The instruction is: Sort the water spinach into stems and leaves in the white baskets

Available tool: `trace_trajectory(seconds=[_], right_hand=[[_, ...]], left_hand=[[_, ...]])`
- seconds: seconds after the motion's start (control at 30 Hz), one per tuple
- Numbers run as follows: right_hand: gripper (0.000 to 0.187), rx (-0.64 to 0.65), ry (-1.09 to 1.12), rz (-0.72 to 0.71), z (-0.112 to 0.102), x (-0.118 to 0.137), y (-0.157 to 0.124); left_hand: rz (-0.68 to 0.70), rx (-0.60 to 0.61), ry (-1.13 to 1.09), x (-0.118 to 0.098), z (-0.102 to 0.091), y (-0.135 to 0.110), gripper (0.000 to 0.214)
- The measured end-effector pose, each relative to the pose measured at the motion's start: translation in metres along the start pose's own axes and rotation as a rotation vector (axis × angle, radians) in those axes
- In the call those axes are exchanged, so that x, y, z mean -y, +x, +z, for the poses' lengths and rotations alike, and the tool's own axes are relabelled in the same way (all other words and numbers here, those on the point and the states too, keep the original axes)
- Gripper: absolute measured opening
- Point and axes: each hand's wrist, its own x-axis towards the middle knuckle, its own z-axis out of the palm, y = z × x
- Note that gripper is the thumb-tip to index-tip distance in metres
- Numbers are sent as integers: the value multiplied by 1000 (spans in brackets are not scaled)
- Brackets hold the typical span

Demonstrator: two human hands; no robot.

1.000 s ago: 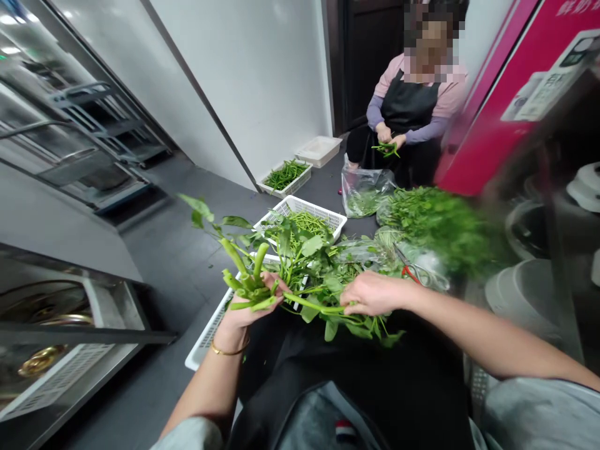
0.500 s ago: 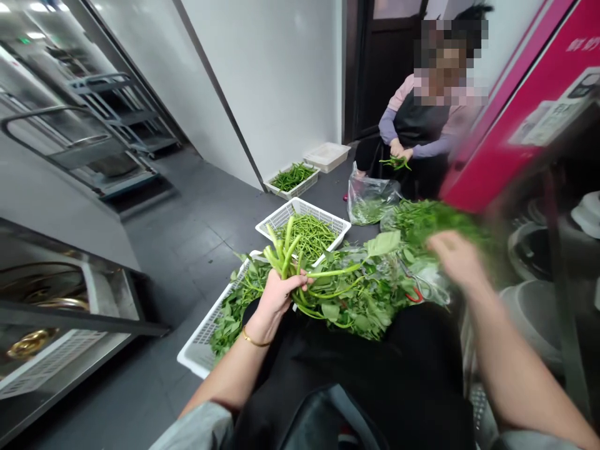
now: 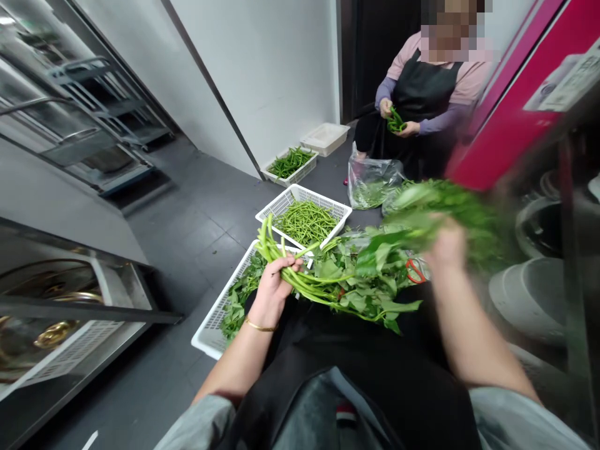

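My left hand (image 3: 274, 289) is closed round a bunch of leafy green stalks (image 3: 323, 281), cut ends pointing up and left, leaves trailing right over my lap. My right hand (image 3: 447, 247) is raised to the right, blurred by motion, at a clump of leafy greens (image 3: 440, 209) that it seems to grip. Red-handled scissors (image 3: 415, 270) lie just left of that hand. A white basket (image 3: 220, 315) with picked leaves sits on the floor below my left hand.
A second white basket (image 3: 344, 212) holds green beans. Further back stand a tray of beans (image 3: 307, 173) and an empty white tray (image 3: 325, 139). A seated person (image 3: 422, 100) in a black apron handles greens beside a plastic bag (image 3: 372, 184). Metal shelving (image 3: 70, 294) is at left.
My right hand let go of the bunch in front of me and swung right to the clump of greens. My left hand kept its bunch and tilted it.
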Motion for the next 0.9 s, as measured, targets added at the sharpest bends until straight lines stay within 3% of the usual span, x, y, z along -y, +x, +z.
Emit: trace_trajectory(seconds=[0.07,0.13,0.2,0.27,0.33,0.4,0.47,0.53,0.6,0.73,0.83,0.9], right_hand=[[21,-85,-33,42,-51,1,15],[22,-84,-205,73,-92,9,20],[26,30,-394,9,-108,20,13],[23,314,-551,-145,-94,30,-5],[15,698,-698,-324,-59,34,-26],[20,890,-848,-472,-18,33,-46],[26,924,-907,-528,13,30,-59],[26,952,-841,-494,30,28,-65],[23,968,-694,-367,40,25,-67],[29,860,-370,-55,64,18,-67],[21,846,-260,-1,79,3,-64],[21,826,-319,-45,76,-15,-57]], left_hand=[[-31,-44,-63,-7,-12,5,9],[-25,-53,-91,-15,-20,8,9],[5,-51,-104,-19,-21,9,10],[21,-55,-106,-22,-17,9,10],[21,-57,-106,-23,-10,7,10],[23,-52,-117,-25,-4,4,12],[43,-33,-134,-26,-1,1,13],[74,-15,-151,-26,0,-3,15],[100,-5,-166,-24,1,-7,16],[120,4,-197,-16,4,-9,16],[135,-8,-238,-16,2,-6,16],[170,-22,-249,-23,-5,-3,16]])
